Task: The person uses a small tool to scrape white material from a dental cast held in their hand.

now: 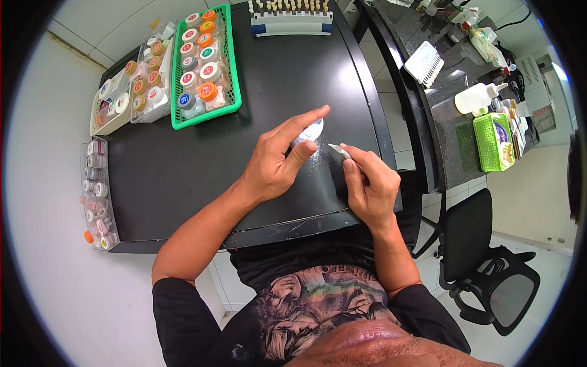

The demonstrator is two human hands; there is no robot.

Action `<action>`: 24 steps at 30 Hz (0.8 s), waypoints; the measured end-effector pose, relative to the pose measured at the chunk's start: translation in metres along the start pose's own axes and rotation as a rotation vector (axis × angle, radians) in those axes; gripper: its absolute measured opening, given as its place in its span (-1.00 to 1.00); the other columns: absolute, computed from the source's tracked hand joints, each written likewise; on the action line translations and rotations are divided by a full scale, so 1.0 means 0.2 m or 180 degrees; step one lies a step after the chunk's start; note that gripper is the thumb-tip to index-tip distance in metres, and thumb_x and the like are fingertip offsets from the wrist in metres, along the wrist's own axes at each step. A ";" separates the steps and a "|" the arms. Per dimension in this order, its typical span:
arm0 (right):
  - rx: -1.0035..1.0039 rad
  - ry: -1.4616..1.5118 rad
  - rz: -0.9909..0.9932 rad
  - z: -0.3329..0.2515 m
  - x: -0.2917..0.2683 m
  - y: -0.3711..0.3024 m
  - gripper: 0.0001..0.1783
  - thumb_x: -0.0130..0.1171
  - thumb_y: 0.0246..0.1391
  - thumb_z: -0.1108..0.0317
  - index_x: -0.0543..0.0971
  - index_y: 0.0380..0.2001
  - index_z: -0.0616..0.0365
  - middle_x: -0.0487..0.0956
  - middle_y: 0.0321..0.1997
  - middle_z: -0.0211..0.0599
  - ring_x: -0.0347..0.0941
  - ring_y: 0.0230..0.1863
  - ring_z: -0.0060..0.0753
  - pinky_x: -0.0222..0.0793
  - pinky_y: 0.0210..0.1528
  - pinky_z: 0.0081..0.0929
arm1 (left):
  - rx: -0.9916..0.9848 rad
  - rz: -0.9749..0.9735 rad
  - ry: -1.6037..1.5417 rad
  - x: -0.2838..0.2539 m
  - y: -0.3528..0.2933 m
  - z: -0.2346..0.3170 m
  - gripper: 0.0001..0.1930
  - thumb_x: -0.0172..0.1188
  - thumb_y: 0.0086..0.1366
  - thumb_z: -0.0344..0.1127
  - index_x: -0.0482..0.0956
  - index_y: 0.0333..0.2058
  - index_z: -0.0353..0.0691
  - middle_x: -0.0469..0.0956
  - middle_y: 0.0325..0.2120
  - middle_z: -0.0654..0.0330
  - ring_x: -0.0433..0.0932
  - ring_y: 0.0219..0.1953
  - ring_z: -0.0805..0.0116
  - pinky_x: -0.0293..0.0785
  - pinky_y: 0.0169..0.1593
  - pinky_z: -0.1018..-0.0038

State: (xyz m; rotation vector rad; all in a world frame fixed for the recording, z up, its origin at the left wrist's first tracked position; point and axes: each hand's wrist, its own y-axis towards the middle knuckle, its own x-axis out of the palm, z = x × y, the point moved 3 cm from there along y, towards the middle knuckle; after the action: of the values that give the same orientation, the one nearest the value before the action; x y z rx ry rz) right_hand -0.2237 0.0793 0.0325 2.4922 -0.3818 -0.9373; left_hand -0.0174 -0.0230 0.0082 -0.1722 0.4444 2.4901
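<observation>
Over the black desk (183,159), my left hand (275,159) holds a small, rounded white piece (313,131) between the thumb and the fingers, with the index finger stretched out past it. Part of that piece is hidden by the hand. In my right hand (374,186) is a slim tool with a pale pointed tip (336,148), pinched between thumb and index finger. Its tip points at the white piece and stands a little apart from it. White powder (315,158) lies scattered on the desk just below the piece.
A green basket (237,101) of small capped jars stands at the far left, beside clear and cream trays of more jars (139,87). A rack (292,25) of pale tooth-like tabs sits at the back. To the right are a dark counter (452,147), a squeeze bottle (474,100) and a chair (468,235).
</observation>
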 end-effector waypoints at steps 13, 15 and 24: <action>-0.0129 -0.0165 -0.0157 -0.01 0.00 0.00 -0.76 0.53 0.38 0.46 0.87 0.07 0.14 0.60 -0.47 -0.35 0.49 -0.60 -0.39 0.41 -0.49 -0.35 | 0.0225 -0.0084 0.0460 0.02 0.01 0.07 -0.49 0.46 0.65 0.04 0.67 0.31 -0.22 0.74 0.02 0.08 0.74 -0.02 0.20 0.64 0.10 0.26; -0.0135 -0.0230 -0.0192 -0.01 0.00 0.00 -0.75 0.54 0.36 0.45 0.88 0.06 0.12 0.58 -0.48 -0.36 0.49 -0.61 -0.36 0.41 -0.49 -0.33 | 0.0270 -0.0070 0.0529 0.03 0.01 0.08 -0.49 0.51 0.62 0.01 0.68 0.30 -0.22 0.74 0.01 0.06 0.75 -0.02 0.18 0.64 0.08 0.26; -0.0268 -0.0414 -0.0131 -0.02 0.00 -0.01 -0.77 0.56 0.33 0.41 0.90 0.02 0.08 0.58 -0.49 -0.39 0.50 -0.62 -0.32 0.42 -0.49 -0.28 | 0.0412 0.0110 0.0537 0.04 0.01 0.07 -0.49 0.54 0.59 -0.01 0.70 0.29 -0.20 0.72 -0.01 0.01 0.76 -0.09 0.08 0.68 -0.01 0.20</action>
State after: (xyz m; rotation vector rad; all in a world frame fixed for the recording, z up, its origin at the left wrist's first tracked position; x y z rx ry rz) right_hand -0.2207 0.0816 0.0339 2.3785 -0.3266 -1.1124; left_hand -0.0245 -0.0154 0.0193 -0.3263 0.6820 2.4807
